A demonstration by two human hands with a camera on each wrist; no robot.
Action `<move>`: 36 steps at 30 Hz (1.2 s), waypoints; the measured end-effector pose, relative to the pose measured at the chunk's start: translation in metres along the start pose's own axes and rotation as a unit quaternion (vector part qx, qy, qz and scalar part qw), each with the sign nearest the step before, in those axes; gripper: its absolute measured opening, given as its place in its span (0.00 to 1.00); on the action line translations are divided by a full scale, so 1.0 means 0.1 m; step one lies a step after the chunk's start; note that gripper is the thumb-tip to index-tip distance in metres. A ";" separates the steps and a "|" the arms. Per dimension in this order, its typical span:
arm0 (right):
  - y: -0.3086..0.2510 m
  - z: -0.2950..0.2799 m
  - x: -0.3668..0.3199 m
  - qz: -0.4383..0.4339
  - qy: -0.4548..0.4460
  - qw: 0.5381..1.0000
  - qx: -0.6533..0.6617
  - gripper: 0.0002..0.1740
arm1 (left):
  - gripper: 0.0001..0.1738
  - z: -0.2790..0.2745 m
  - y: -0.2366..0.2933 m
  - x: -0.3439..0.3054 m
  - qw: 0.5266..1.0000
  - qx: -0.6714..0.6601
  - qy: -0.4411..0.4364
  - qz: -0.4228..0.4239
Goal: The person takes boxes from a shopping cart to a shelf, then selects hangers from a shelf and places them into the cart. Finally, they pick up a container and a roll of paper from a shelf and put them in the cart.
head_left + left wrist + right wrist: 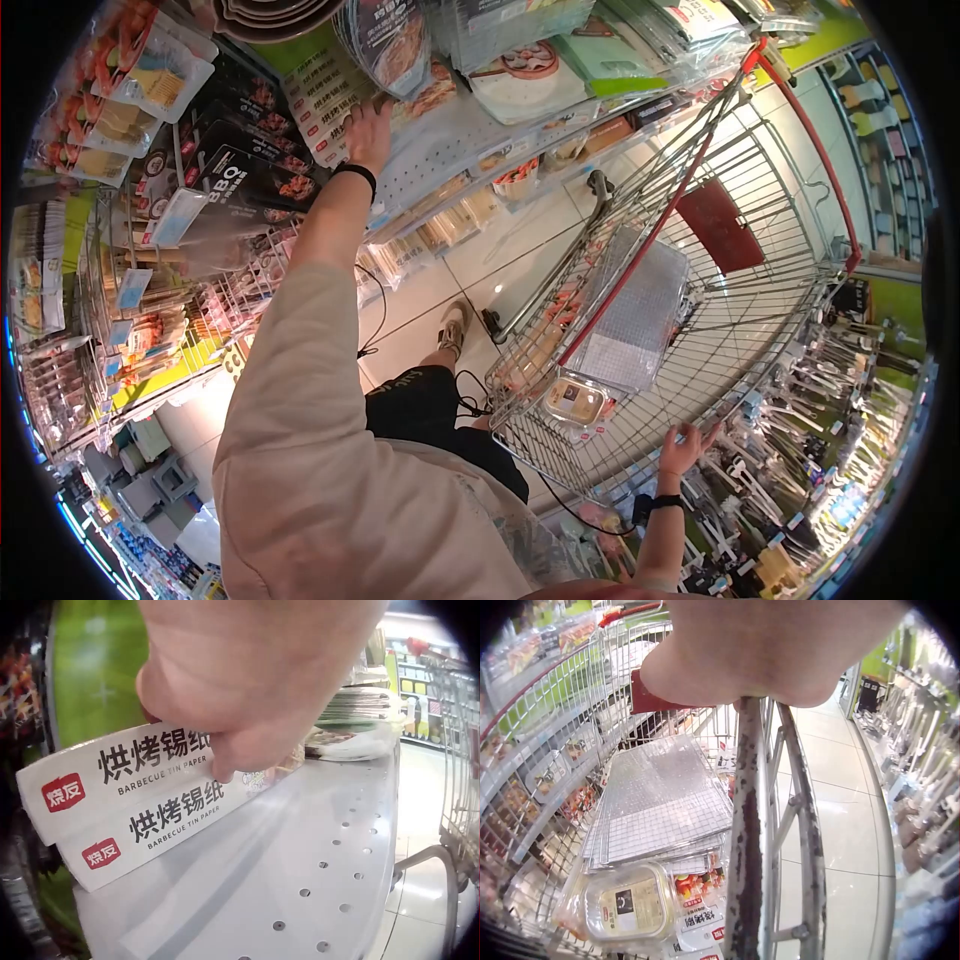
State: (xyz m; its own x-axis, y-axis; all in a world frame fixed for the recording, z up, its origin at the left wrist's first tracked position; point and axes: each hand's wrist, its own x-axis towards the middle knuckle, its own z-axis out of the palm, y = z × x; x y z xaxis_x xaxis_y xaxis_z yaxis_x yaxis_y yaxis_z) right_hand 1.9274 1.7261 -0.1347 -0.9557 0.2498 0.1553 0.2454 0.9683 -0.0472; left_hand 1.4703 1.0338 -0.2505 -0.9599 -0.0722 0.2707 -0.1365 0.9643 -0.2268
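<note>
In the left wrist view, my left hand (255, 675) grips the upper of two stacked white boxes of barbecue tin paper (157, 761), a fingertip bent over its front face. The boxes lie on a perforated grey shelf (300, 855). From the head view, the left hand (368, 135) is at the right end of the boxes (325, 100). My right hand (772, 652) holds the metal rim (748, 825) of a shopping cart. Inside the cart lie wrapped wire grill grates (660, 795) and a clear plastic tub (626, 904) with a pale label.
Black BBQ boxes (235, 180) and packaged goods hang left of the tin paper. Plastic-wrapped packs (525, 75) lie farther along the shelf. Utensils hang on a rack (800, 450) right of the cart. A cable (380, 310) dangles near the shelf's lower tier.
</note>
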 end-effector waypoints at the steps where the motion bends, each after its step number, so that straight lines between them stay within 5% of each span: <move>1: 0.01 0.01 -0.01 0.005 -0.008 1.000 0.005 0.10 | 0.21 0.00 0.01 0.00 1.000 0.000 0.010 0.000; 8: 0.04 0.04 -0.02 0.024 0.009 1.000 0.015 0.10 | 0.23 -0.21 0.40 -0.19 0.999 0.037 0.000 0.029; 14: 0.05 0.04 -0.03 0.058 -0.029 0.998 0.021 0.09 | 0.29 0.13 1.05 0.00 0.980 -0.072 -0.100 0.156; 20: 0.07 0.08 -0.03 0.038 -0.002 0.999 0.032 0.08 | 0.40 -0.18 1.34 0.55 0.962 -0.024 -0.249 0.106; 24: 0.12 0.09 -0.01 0.046 -0.023 0.998 0.029 0.06 | 0.37 0.12 1.30 0.87 0.956 -0.030 -0.283 0.065; 28: 0.09 0.08 -0.01 0.042 -0.011 0.998 0.038 0.07 | 0.28 0.45 1.25 0.91 0.971 0.017 -0.223 0.088; 36: 0.07 0.06 0.02 0.041 -0.022 0.998 0.030 0.09 | 0.27 0.57 1.17 0.81 0.974 0.070 -0.159 0.143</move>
State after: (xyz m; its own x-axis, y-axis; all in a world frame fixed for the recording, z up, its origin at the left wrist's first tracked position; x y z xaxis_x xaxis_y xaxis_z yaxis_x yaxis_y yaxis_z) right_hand 1.9260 1.7336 -0.1410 -0.9390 0.3274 0.1055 0.3152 0.9418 -0.1168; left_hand 1.3623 1.1259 -0.3086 -0.9879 0.0980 -0.1204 0.1372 0.9140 -0.3818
